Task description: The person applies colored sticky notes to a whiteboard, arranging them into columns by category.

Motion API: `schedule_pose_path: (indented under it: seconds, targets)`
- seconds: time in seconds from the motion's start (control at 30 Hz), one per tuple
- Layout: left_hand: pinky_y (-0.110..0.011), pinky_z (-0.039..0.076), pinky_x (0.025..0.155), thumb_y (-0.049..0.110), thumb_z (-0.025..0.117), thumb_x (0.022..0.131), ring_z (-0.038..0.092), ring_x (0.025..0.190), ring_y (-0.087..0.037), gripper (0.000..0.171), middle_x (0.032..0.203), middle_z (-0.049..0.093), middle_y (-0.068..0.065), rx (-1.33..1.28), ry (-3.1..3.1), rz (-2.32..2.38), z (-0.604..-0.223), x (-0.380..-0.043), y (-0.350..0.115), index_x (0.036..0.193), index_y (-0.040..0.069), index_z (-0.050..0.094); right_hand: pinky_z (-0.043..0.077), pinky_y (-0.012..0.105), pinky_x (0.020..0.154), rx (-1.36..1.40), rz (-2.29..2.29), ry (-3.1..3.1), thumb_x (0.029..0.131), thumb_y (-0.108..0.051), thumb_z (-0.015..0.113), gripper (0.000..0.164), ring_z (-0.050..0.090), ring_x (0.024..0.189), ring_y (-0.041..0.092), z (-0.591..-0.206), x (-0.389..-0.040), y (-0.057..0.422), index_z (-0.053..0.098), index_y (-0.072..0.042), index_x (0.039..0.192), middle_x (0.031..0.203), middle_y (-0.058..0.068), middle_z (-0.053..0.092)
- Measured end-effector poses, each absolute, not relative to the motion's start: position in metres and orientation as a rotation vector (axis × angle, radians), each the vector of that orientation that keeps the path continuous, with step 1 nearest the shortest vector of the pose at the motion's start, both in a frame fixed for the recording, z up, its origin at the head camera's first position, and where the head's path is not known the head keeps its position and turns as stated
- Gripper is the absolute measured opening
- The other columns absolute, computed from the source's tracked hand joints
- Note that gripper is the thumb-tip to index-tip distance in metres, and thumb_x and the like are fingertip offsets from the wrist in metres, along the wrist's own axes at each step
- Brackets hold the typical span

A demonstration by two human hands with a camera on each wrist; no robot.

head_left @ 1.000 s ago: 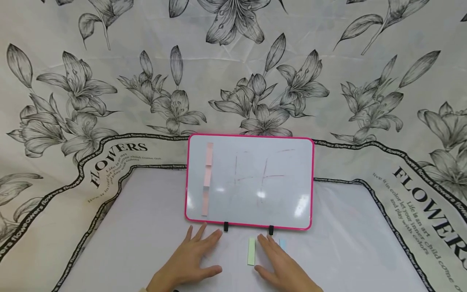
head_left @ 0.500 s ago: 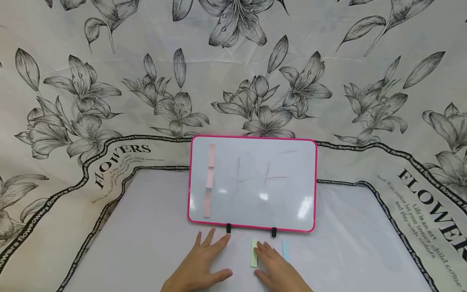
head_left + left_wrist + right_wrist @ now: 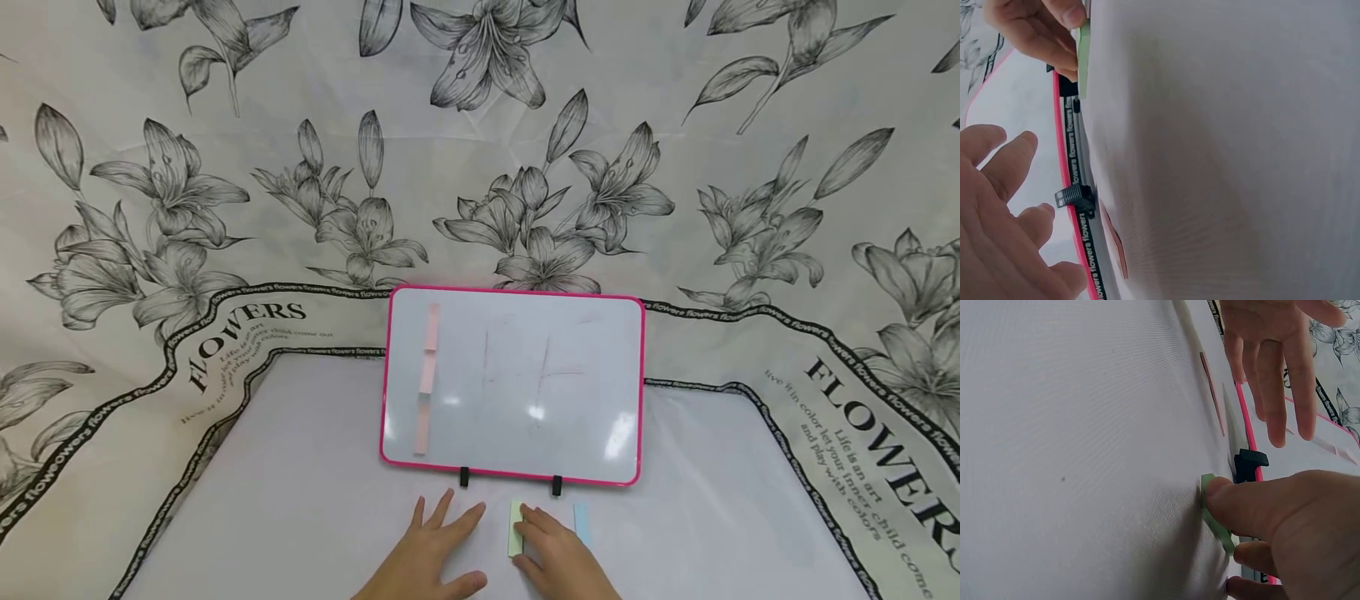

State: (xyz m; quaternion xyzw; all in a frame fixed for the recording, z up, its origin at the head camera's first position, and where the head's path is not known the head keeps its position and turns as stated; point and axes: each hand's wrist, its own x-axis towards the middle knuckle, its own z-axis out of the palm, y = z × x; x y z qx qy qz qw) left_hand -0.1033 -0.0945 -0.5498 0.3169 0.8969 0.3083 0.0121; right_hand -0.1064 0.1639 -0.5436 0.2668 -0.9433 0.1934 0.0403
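Note:
My right hand (image 3: 562,558) is at a narrow green sticky-note pad (image 3: 515,529) on the white tablecloth, pinching it with the thumb at its near end and the fingers along its right side. In the right wrist view the thumb covers part of the green pad (image 3: 1215,525). My left hand (image 3: 427,554) hovers to the left with its fingers spread, holding nothing. Under it lies a thin pink pad (image 3: 1114,240), hidden in the head view. A light blue sticky-note pad (image 3: 581,523) lies just right of the right hand, partly covered by it.
A pink-framed whiteboard (image 3: 513,433) stands behind the hands on black feet (image 3: 557,486). Three pink sticky strips (image 3: 427,371) run down its left side, and faint red lines mark its middle. A flower-printed cloth (image 3: 480,192) hangs behind.
My right hand has moved left from beside the green pad onto it, uncovering more of the blue pad. The left hand has shifted slightly right, fingers still spread.

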Motion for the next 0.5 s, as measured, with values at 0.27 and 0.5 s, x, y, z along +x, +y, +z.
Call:
schedule_pose_path:
  seconds: [0.27,0.5]
  targets:
    - [-0.081,0.02,0.11,0.053,0.059,0.1,0.033,0.151,-0.047,0.071,0.16,0.046,0.009,1.028,2.813,0.953,-0.5528,-0.1016,-0.0935,0.159,0.019,0.041,0.059,0.047,0.093,0.796,0.652,-2.812,0.092,-0.016,0.077,0.021,0.07,0.115,0.036,-0.5417,-0.1073,0.1609,0.075,-0.004,0.109,0.126,0.018,0.071]
    - [-0.082,0.019,0.11,0.053,0.057,0.101,0.033,0.151,-0.047,0.066,0.158,0.049,0.007,1.011,2.763,0.946,-0.5536,-0.0992,-0.0926,0.157,0.021,0.045,0.057,0.05,0.094,0.636,0.737,-2.886,0.096,-0.018,0.071,0.014,0.071,0.113,0.033,-0.5378,-0.1064,0.1546,0.074,-0.008,0.106,0.12,0.014,0.074]
